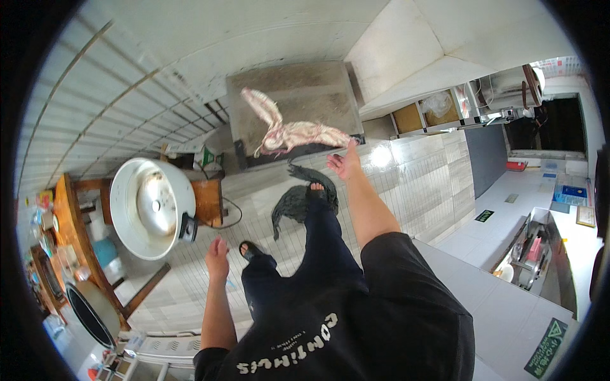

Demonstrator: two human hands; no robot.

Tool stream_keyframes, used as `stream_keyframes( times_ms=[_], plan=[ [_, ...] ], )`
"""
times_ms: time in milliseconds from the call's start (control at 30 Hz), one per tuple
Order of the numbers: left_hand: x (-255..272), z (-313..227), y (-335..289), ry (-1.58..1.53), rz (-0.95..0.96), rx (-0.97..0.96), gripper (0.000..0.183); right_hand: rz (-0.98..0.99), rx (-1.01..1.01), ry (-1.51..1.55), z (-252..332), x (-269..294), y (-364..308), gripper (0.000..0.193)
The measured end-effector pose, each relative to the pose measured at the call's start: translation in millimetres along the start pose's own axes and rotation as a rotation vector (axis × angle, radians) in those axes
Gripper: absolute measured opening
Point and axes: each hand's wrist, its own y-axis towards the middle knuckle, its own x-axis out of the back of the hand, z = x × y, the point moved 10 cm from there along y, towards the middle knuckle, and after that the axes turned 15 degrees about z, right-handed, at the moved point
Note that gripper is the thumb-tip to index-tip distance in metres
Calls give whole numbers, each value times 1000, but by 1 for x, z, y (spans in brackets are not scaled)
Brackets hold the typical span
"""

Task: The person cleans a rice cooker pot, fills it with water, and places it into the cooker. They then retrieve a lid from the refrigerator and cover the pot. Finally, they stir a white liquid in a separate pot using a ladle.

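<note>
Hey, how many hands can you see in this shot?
2: the right hand, at the right end of the pale meat, and the left hand, low and to the right of the white pot. No others show.

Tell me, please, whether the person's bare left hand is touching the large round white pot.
Apart. The head view shows a strip of pale grey tiled floor between the bare left hand and the large round white pot.
</note>
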Motion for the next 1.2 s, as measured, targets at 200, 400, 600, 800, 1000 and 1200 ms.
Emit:
stream_keyframes(
  times_ms=[200,400,600,800,1000,1200],
  plan=[
    [-100,-144,175,114,-132,-117,63,4,-55,-118,17,10,33,59],
    [-150,-177,207,45,-254,-118,57,-75,-43,-170,65,20,32,57],
    [-186,-185,215,100,-292,-180,50,23,-60,-272,105,34,63,59],
    [-184,-185,211,129,-316,-59,56,-115,8,-450,125,35,56,68],
    [-172,-168,208,130,-181,136,58,-54,854,-1499,165,-97,-56,68],
    [-148,-164,184,293,-194,117,45,335,1002,-1741,73,-220,-40,48]
  ],
)
